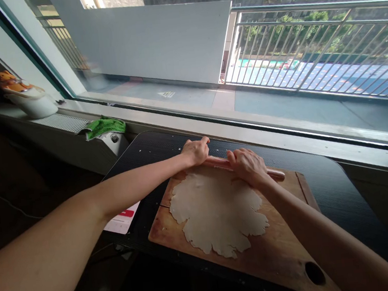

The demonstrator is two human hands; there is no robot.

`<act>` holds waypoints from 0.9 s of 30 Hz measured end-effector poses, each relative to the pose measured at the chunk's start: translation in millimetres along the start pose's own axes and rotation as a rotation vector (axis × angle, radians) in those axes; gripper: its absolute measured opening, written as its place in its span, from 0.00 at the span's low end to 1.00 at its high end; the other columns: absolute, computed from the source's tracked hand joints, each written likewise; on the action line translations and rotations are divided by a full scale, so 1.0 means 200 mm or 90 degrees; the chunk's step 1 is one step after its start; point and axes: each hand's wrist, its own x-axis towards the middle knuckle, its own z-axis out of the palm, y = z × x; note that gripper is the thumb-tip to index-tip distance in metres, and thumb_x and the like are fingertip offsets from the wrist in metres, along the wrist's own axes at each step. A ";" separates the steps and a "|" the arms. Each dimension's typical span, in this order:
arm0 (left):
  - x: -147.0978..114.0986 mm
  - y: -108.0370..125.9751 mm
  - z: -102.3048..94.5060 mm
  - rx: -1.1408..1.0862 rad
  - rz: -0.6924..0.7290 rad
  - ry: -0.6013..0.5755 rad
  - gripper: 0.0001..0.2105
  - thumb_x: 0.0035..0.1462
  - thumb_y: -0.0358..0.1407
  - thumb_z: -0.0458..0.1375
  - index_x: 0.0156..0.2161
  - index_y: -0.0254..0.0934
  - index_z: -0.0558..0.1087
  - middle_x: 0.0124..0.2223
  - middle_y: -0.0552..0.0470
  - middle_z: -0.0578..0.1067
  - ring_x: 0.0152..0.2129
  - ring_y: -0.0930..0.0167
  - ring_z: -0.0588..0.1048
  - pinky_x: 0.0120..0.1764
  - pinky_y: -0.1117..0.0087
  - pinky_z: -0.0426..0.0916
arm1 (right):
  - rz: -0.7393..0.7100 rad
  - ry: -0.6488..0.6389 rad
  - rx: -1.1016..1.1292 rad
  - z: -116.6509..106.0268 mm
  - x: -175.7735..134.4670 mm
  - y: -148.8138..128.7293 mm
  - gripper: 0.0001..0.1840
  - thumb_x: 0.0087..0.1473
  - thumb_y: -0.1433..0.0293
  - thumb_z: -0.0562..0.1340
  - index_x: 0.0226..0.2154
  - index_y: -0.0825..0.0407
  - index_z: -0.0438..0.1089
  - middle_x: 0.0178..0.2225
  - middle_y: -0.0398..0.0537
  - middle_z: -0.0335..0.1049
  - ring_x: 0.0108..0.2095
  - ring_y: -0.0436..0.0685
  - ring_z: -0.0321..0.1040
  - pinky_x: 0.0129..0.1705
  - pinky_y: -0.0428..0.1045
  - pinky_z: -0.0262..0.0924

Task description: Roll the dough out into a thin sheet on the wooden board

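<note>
A thin, pale sheet of rolled dough with a ragged, cracked near edge lies on a wooden cutting board. Across the dough's far edge rests a wooden rolling pin. My left hand is closed over the pin's left end, its thumb side raised. Farther right, my right hand curls over the pin, and the pin's right end sticks out past it. Both palms hide parts of the pin.
The board lies on a black table by a window. Under my left forearm, a lit screen partly shows. A green cloth and a white pot sit on the ledge at left. A railing stands outside.
</note>
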 end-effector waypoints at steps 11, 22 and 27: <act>0.12 0.01 -0.02 0.010 -0.058 -0.038 0.17 0.67 0.36 0.42 0.52 0.38 0.70 0.48 0.45 0.80 0.46 0.62 0.78 0.48 0.62 0.68 | 0.051 -0.110 0.027 -0.03 0.11 0.01 0.35 0.68 0.59 0.38 0.44 0.55 0.77 0.46 0.61 0.77 0.49 0.63 0.72 0.49 0.54 0.60; 0.06 0.00 0.00 0.015 -0.053 -0.034 0.19 0.66 0.36 0.42 0.54 0.39 0.70 0.54 0.45 0.76 0.51 0.60 0.74 0.54 0.55 0.64 | 0.046 -0.079 0.031 -0.01 0.06 -0.01 0.33 0.67 0.62 0.39 0.46 0.55 0.76 0.48 0.60 0.75 0.50 0.64 0.70 0.51 0.55 0.61; 0.03 0.02 -0.01 0.027 -0.046 -0.008 0.20 0.66 0.40 0.43 0.57 0.38 0.70 0.59 0.42 0.72 0.57 0.59 0.68 0.57 0.54 0.60 | 0.020 -0.054 0.016 -0.04 0.03 -0.03 0.30 0.66 0.62 0.41 0.48 0.53 0.75 0.53 0.59 0.72 0.54 0.64 0.66 0.53 0.55 0.59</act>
